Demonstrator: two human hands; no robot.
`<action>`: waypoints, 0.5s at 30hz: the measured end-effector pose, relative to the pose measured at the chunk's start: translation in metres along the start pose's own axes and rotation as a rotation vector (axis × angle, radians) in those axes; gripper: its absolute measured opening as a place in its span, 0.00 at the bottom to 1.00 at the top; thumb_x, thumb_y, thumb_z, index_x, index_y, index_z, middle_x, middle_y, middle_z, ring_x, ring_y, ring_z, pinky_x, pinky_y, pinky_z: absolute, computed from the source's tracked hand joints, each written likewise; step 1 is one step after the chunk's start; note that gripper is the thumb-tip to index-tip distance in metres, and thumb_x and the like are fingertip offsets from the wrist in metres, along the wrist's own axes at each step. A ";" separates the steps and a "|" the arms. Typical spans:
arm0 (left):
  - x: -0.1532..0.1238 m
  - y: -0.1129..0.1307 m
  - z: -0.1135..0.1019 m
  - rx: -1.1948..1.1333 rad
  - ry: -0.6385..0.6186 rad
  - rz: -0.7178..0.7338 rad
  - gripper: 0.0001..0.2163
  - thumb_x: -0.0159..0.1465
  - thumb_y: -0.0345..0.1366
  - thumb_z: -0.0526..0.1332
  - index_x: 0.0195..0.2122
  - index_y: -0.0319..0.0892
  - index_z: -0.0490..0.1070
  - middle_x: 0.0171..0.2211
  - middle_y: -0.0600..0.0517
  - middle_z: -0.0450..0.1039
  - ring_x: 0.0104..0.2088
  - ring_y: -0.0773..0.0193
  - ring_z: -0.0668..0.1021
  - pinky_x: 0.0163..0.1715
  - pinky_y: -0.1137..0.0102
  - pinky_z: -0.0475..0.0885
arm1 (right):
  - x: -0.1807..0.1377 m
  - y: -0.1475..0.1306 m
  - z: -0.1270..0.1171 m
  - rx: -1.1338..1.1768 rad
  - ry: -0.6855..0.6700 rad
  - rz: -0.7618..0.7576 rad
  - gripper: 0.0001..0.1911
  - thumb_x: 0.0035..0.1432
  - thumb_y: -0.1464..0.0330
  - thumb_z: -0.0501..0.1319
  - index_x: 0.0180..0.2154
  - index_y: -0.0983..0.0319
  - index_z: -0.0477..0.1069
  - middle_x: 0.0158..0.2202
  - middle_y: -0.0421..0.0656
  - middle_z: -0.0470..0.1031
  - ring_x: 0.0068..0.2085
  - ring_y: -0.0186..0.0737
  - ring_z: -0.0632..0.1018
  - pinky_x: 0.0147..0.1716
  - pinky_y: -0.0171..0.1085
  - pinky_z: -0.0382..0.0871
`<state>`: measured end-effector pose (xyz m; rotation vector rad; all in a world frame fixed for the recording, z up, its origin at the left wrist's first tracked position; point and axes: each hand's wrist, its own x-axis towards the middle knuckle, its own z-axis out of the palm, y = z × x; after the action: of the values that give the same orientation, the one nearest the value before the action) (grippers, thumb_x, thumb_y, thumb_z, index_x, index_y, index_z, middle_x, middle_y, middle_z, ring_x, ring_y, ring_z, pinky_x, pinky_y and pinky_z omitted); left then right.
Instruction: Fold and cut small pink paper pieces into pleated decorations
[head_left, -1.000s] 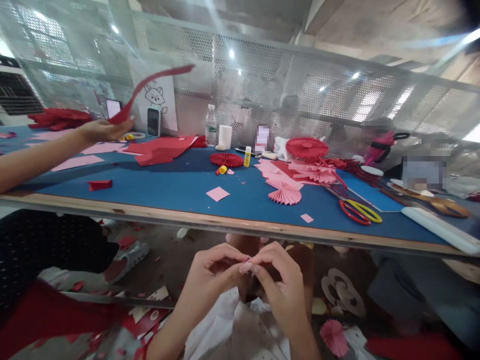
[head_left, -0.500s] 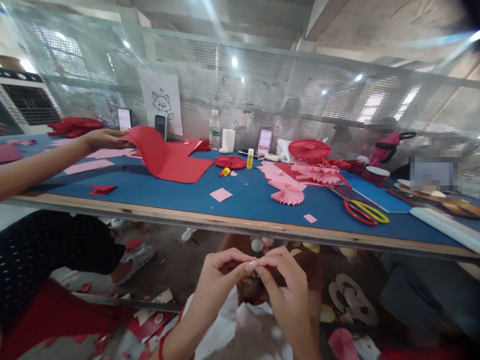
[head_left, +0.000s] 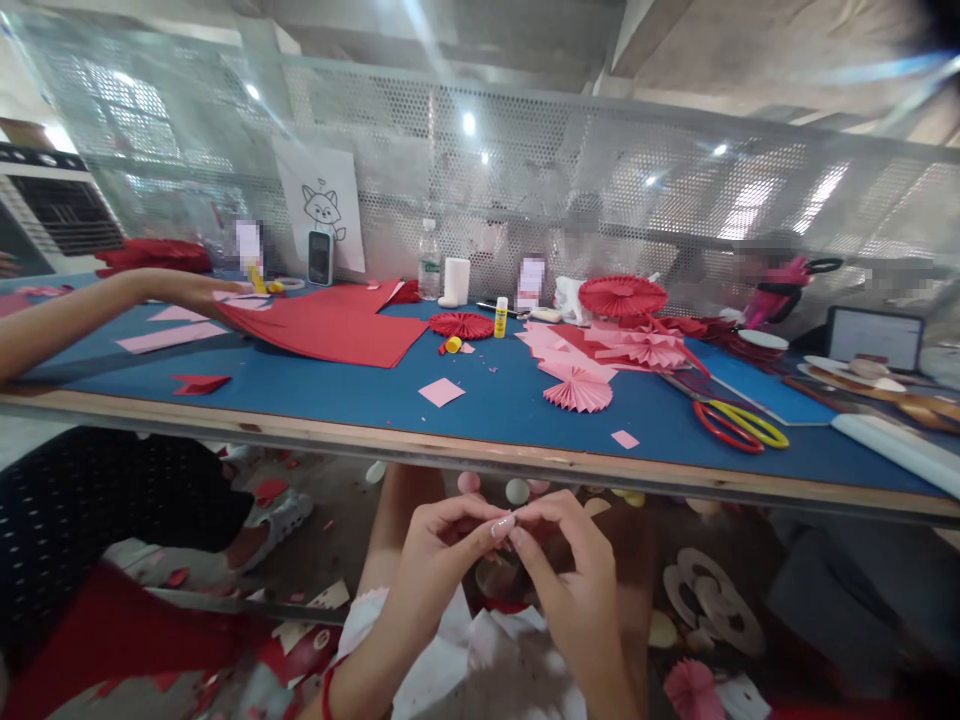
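My left hand (head_left: 457,550) and my right hand (head_left: 564,552) meet fingertip to fingertip over my lap, in front of the table edge. Both are closed in a pinch; whatever lies between the fingertips is too small or hidden to make out. On the blue tabletop beyond them lie a pink paper square (head_left: 442,392) and a pink folded paper fan (head_left: 577,388). A glue stick (head_left: 500,317) stands upright, with its yellow cap (head_left: 452,345) lying nearby. Behind the cap sits a red pleated paper rosette (head_left: 461,325).
From the left, a co-worker's arm (head_left: 112,305) reaches across to red paper sheets (head_left: 337,325). Scissors (head_left: 739,425) with red and yellow handles lie at the right, near a white roll (head_left: 892,452). A water bottle (head_left: 429,262) stands by the mesh screen.
The co-worker's hand has moved left and down, and the lifted red sheets have dropped flatter. My hands stay pinched together, almost unmoved.
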<state>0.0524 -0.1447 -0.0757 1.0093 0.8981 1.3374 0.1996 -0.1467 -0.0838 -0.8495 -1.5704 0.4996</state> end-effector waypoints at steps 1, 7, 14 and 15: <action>0.000 0.000 0.000 -0.004 0.002 0.003 0.11 0.50 0.42 0.78 0.27 0.40 0.83 0.24 0.51 0.78 0.25 0.71 0.75 0.26 0.80 0.72 | 0.000 0.000 0.000 0.001 0.007 0.001 0.03 0.64 0.71 0.63 0.36 0.57 0.74 0.33 0.36 0.74 0.34 0.31 0.76 0.35 0.29 0.69; -0.001 0.006 0.004 -0.017 -0.003 0.007 0.11 0.51 0.42 0.78 0.27 0.40 0.84 0.24 0.49 0.80 0.24 0.69 0.76 0.24 0.80 0.71 | -0.004 0.002 0.000 0.032 0.022 0.047 0.01 0.64 0.69 0.64 0.38 0.58 0.74 0.35 0.39 0.75 0.33 0.34 0.78 0.33 0.31 0.72; -0.001 0.002 0.004 -0.011 0.014 0.013 0.11 0.53 0.42 0.77 0.27 0.40 0.84 0.25 0.49 0.80 0.25 0.69 0.77 0.26 0.79 0.73 | -0.006 0.001 0.003 0.058 0.023 0.068 0.04 0.65 0.68 0.62 0.40 0.58 0.77 0.34 0.40 0.77 0.35 0.35 0.78 0.35 0.31 0.72; -0.001 0.000 0.003 -0.011 0.020 0.011 0.11 0.53 0.42 0.77 0.27 0.39 0.84 0.25 0.49 0.80 0.25 0.69 0.77 0.26 0.79 0.73 | -0.006 0.001 0.004 0.062 0.027 0.076 0.05 0.65 0.68 0.62 0.40 0.58 0.77 0.34 0.39 0.77 0.34 0.35 0.78 0.34 0.31 0.72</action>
<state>0.0556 -0.1454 -0.0751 0.9956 0.9008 1.3628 0.1963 -0.1501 -0.0893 -0.8674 -1.4946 0.5863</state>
